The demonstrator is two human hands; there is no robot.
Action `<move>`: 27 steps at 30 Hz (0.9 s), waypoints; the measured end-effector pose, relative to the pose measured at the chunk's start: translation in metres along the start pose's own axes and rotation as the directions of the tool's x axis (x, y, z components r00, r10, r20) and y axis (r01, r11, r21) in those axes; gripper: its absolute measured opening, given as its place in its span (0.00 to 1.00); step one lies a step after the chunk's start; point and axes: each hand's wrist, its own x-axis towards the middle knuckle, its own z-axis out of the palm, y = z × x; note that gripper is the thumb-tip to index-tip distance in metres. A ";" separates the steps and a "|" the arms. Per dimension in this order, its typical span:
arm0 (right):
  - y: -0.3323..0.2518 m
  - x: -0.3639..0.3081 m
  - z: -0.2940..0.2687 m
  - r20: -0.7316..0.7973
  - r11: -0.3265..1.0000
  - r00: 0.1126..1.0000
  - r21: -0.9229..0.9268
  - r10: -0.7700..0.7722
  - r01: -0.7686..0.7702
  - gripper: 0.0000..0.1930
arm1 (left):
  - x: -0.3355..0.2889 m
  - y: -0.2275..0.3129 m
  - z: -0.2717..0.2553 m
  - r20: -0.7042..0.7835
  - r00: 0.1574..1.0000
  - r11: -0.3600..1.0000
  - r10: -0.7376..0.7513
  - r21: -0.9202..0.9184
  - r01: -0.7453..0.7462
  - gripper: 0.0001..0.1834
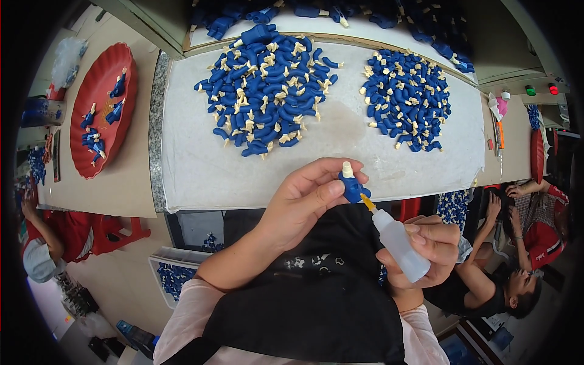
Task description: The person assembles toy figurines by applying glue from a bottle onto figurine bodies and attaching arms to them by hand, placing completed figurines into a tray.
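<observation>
Head view. Left grip point(311, 196): closed, thumb and fingers pinching a blue moulded piece point(350, 190) with a cream peg point(347, 169) pointing up. Piece is held in the air over the near edge of the white-covered desk point(201, 176), around that edge's middle. Right grip point(431, 246): closed round a translucent squeeze bottle point(403, 243), tilted, its amber nozzle point(368, 202) directed up and left. Nozzle tip meets the lower right side of the piece; exact contact spot too small to tell.

On desk: larger heap of blue-and-cream parts point(261, 91) toward the far left corner; smaller heap of similar parts point(409, 100) toward the far right corner, the two well apart. Shelf point(298, 27) beyond the far edge carries more blue pieces. Past the left edge: red scalloped tray point(97, 73) holding several small blue figures point(91, 140).
</observation>
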 end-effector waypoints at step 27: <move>-0.002 0.001 -0.001 0.030 0.997 0.997 0.029 0.077 -0.078 0.23 | 0.000 -0.002 -0.001 0.007 0.997 0.997 -0.071 -0.005 0.071 0.15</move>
